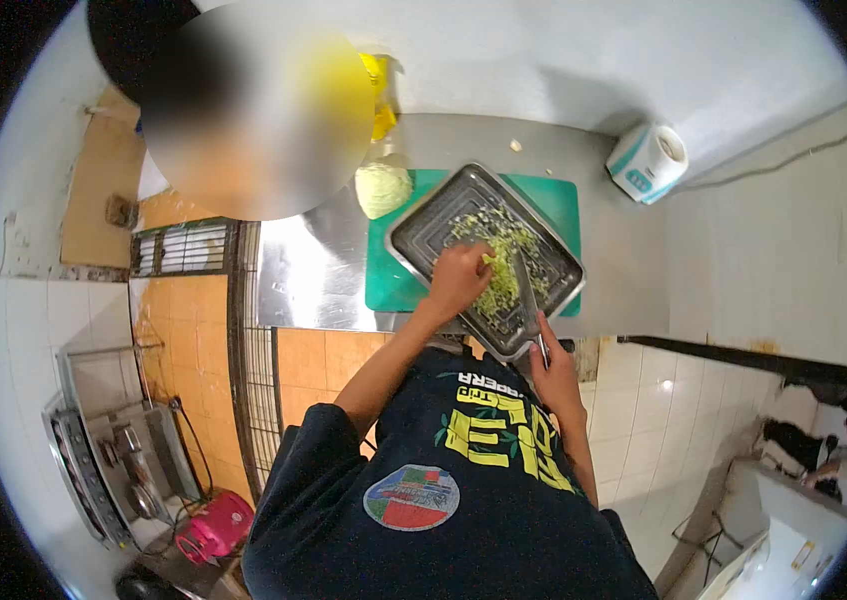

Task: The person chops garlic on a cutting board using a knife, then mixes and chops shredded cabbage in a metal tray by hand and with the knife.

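Note:
A metal tray (413,240) lies at an angle over a green cutting board (553,200), with chopped green vegetable (505,265) scattered in its middle. My left hand (461,276) reaches in over the tray's near left side, its fingers curled at the edge of the green pieces. My right hand (555,370) is wrapped round the handle of a knife (525,285) at the tray's near right edge. The blade points away from me and lies along the right side of the vegetable pile. What sits under my left fingertips is partly hidden.
A pale green cabbage (383,190) sits at the board's left corner on the steel table (308,270). A white and teal container (647,162) stands at the back right by a cable. Another person's blurred head (253,110) is at upper left. A pink gas cylinder (215,527) stands lower left.

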`<action>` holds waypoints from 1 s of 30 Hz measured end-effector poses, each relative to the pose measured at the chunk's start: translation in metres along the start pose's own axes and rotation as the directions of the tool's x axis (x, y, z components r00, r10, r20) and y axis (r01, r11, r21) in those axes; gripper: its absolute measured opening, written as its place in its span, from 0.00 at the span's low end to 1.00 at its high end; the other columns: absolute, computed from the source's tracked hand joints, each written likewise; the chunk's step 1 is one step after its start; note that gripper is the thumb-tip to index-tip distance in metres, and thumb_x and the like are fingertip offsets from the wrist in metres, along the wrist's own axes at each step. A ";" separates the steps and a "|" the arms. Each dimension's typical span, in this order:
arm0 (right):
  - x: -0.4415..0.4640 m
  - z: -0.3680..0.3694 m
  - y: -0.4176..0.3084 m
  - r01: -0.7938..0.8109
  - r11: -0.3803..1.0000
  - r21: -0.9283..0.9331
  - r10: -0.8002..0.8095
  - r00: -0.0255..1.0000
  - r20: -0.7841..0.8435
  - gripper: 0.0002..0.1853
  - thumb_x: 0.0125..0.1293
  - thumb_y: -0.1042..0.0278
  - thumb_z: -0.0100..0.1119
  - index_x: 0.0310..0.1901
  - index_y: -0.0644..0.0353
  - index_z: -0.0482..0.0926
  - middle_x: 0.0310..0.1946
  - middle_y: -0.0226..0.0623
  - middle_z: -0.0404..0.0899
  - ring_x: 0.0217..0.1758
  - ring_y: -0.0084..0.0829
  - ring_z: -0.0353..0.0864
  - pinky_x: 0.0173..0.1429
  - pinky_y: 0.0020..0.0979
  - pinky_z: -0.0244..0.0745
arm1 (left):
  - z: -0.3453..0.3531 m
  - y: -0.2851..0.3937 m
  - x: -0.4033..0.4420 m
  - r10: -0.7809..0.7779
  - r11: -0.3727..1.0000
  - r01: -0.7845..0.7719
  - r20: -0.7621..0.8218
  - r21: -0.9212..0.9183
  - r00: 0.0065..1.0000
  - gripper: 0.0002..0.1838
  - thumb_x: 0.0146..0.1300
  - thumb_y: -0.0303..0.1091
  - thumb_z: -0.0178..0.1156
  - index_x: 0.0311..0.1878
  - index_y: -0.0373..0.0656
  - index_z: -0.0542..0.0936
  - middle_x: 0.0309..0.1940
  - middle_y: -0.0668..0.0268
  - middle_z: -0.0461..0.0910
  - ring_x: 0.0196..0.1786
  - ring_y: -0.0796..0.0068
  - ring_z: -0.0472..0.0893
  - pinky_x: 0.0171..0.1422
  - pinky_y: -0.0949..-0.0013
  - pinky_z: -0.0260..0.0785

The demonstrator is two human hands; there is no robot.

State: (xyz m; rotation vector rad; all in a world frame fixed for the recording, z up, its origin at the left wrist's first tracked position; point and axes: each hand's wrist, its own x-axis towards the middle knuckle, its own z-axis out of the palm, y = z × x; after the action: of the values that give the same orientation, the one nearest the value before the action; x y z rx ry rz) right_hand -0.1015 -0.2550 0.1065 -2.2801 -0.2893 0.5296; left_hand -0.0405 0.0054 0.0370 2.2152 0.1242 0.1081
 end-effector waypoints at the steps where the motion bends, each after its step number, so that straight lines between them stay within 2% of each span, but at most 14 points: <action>1: 0.003 0.000 -0.005 0.031 1.000 -0.005 -0.031 0.999 -0.009 0.33 0.80 0.62 0.53 0.83 0.40 0.60 0.62 0.60 0.82 0.56 0.57 0.86 0.56 0.45 0.80 | 0.001 -0.002 -0.001 0.092 0.995 -0.090 -0.042 0.046 0.995 0.17 0.55 0.27 0.73 0.48 0.46 0.84 0.40 0.57 0.85 0.45 0.49 0.84 0.51 0.49 0.78; 3: 0.007 -0.002 -0.015 -0.077 0.996 -0.047 0.080 0.994 0.072 0.32 0.81 0.63 0.52 0.83 0.42 0.60 0.62 0.60 0.82 0.54 0.54 0.88 0.56 0.44 0.80 | 0.003 -0.012 0.001 0.272 0.953 -0.251 -0.117 0.166 0.955 0.21 0.53 0.28 0.74 0.51 0.46 0.83 0.40 0.56 0.85 0.47 0.47 0.84 0.52 0.48 0.78; 6: 0.008 0.005 -0.006 0.023 0.999 -0.037 -0.021 0.999 0.034 0.32 0.81 0.65 0.51 0.84 0.43 0.60 0.62 0.61 0.81 0.57 0.52 0.87 0.59 0.43 0.79 | 0.005 -0.011 -0.003 0.282 0.959 -0.273 -0.170 0.071 0.944 0.20 0.52 0.29 0.73 0.50 0.46 0.82 0.43 0.53 0.85 0.47 0.46 0.84 0.52 0.46 0.78; 8: 0.015 0.021 0.017 0.222 0.975 -0.015 -0.223 0.973 -0.062 0.32 0.81 0.66 0.50 0.84 0.45 0.60 0.64 0.62 0.80 0.61 0.52 0.86 0.63 0.42 0.77 | 0.007 -0.014 0.002 0.057 0.995 -0.065 0.115 0.072 0.992 0.20 0.52 0.28 0.71 0.51 0.45 0.82 0.54 0.51 0.82 0.52 0.44 0.84 0.56 0.46 0.79; 10: 0.013 0.015 0.000 -0.012 0.997 0.074 0.009 0.999 0.050 0.32 0.80 0.67 0.51 0.83 0.46 0.60 0.67 0.61 0.78 0.66 0.53 0.82 0.67 0.41 0.75 | 0.015 -0.021 0.003 0.104 0.994 -0.104 0.006 0.035 0.995 0.20 0.52 0.27 0.70 0.51 0.45 0.82 0.54 0.51 0.82 0.52 0.44 0.84 0.56 0.45 0.79; 13: 0.014 0.020 0.020 -0.060 0.994 0.087 0.052 0.995 0.088 0.33 0.79 0.70 0.50 0.84 0.47 0.60 0.66 0.56 0.79 0.65 0.49 0.82 0.66 0.42 0.75 | 0.022 -0.020 -0.004 0.157 0.983 -0.150 -0.059 0.102 0.986 0.20 0.52 0.26 0.69 0.50 0.44 0.82 0.51 0.50 0.83 0.52 0.43 0.84 0.56 0.45 0.79; 14: 0.016 0.023 0.030 -0.010 0.998 0.069 0.005 0.997 0.073 0.33 0.79 0.70 0.49 0.84 0.47 0.59 0.60 0.55 0.83 0.58 0.46 0.85 0.60 0.42 0.78 | 0.022 -0.019 -0.005 0.174 0.976 -0.163 -0.065 0.144 0.983 0.20 0.52 0.26 0.68 0.50 0.44 0.82 0.50 0.50 0.83 0.52 0.43 0.85 0.56 0.45 0.79; 16: 0.005 0.007 -0.019 -0.110 0.987 0.118 0.090 0.982 0.165 0.34 0.79 0.71 0.49 0.85 0.45 0.58 0.31 0.39 0.82 0.26 0.28 0.79 0.32 0.35 0.77 | 0.008 0.001 -0.011 0.080 0.993 -0.075 -0.056 0.086 0.995 0.18 0.50 0.24 0.67 0.47 0.43 0.82 0.48 0.50 0.83 0.52 0.43 0.84 0.55 0.45 0.79; 18: 0.006 0.010 -0.013 -0.047 0.989 0.140 0.026 0.988 0.154 0.34 0.80 0.71 0.49 0.85 0.44 0.58 0.25 0.31 0.73 0.20 0.22 0.69 0.25 0.31 0.70 | 0.003 0.005 -0.009 -0.032 0.999 0.029 0.068 0.046 0.997 0.15 0.48 0.22 0.67 0.42 0.43 0.80 0.47 0.52 0.82 0.54 0.43 0.83 0.53 0.45 0.77; 21: 0.005 0.007 -0.011 -0.002 0.989 0.148 -0.020 0.988 0.151 0.34 0.80 0.73 0.48 0.85 0.42 0.57 0.20 0.24 0.66 0.17 0.17 0.61 0.21 0.28 0.62 | 0.017 -0.009 -0.018 0.168 0.983 -0.156 -0.139 0.094 0.976 0.13 0.49 0.23 0.67 0.39 0.42 0.78 0.44 0.53 0.81 0.50 0.42 0.84 0.50 0.44 0.77; 22: 0.002 0.006 -0.010 0.000 0.989 0.148 -0.023 0.988 0.151 0.34 0.81 0.74 0.48 0.85 0.41 0.57 0.19 0.23 0.65 0.17 0.16 0.60 0.21 0.27 0.60 | 0.016 -0.009 -0.025 0.344 0.937 -0.310 -0.257 0.164 0.903 0.13 0.49 0.23 0.67 0.40 0.43 0.79 0.40 0.53 0.81 0.47 0.42 0.84 0.50 0.45 0.77; 26: 0.018 0.014 0.034 0.189 0.965 0.181 -0.209 0.973 0.098 0.35 0.80 0.75 0.48 0.85 0.42 0.57 0.28 0.27 0.71 0.21 0.16 0.64 0.22 0.28 0.63 | 0.029 -0.011 -0.028 -0.050 0.999 0.051 -0.094 0.015 0.994 0.18 0.49 0.20 0.67 0.46 0.46 0.82 0.50 0.55 0.80 0.55 0.43 0.81 0.58 0.46 0.75; 29: 0.010 0.010 0.048 0.137 0.970 0.201 -0.161 0.982 0.104 0.35 0.79 0.74 0.49 0.85 0.45 0.57 0.39 0.34 0.77 0.26 0.17 0.68 0.24 0.27 0.66 | 0.033 -0.015 -0.045 0.204 0.971 -0.165 -0.247 0.172 0.947 0.19 0.53 0.24 0.66 0.51 0.47 0.83 0.49 0.53 0.81 0.52 0.42 0.83 0.56 0.46 0.77; 30: -0.003 0.004 0.028 0.081 0.967 0.242 -0.112 0.987 0.115 0.35 0.79 0.74 0.49 0.85 0.46 0.57 0.37 0.32 0.76 0.25 0.17 0.67 0.24 0.27 0.65 | 0.029 -0.004 -0.051 0.348 0.912 -0.216 -0.381 0.348 0.856 0.18 0.55 0.26 0.66 0.51 0.45 0.84 0.43 0.50 0.84 0.44 0.44 0.85 0.51 0.47 0.79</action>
State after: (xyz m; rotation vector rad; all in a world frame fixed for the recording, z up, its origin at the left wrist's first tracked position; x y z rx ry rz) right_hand -0.1045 -0.2727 0.0843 -1.9949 -0.3779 0.6261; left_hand -0.0875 -0.0215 0.0147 2.4592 0.0559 0.8057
